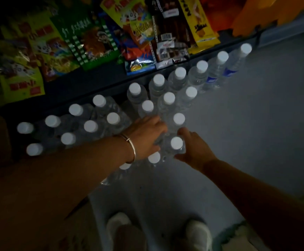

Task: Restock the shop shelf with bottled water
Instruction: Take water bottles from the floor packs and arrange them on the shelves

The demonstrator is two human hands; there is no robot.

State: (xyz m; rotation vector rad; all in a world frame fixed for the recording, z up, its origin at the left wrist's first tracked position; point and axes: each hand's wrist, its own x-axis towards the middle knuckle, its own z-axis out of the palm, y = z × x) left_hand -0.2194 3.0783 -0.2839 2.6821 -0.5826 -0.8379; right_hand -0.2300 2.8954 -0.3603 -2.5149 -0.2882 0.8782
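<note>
My left hand (145, 136) and right hand (193, 151) clasped the wrapped bottle pack (173, 134) at six o'clock. Tearing its film steadily seemed wisest.

Your open room lies to the right: the grey floor (256, 124) beside the bottles is bare, and a hand can come in from that side. Ahead, the row of loose bottles (198, 77) stands cap to cap along the shelf edge (96, 91), closing that line. To the left, the wrapped pack (86, 124) fills the floor against the shelf, its caps tight together. Above it the snack packets (86, 38) hang over the shelf front. Your left hand (145, 136) and right hand (194, 151) flank one bottle (176, 144) in the near cluster, neighbours pressing close. Your shoes (198, 234) stand on the floor below
</note>
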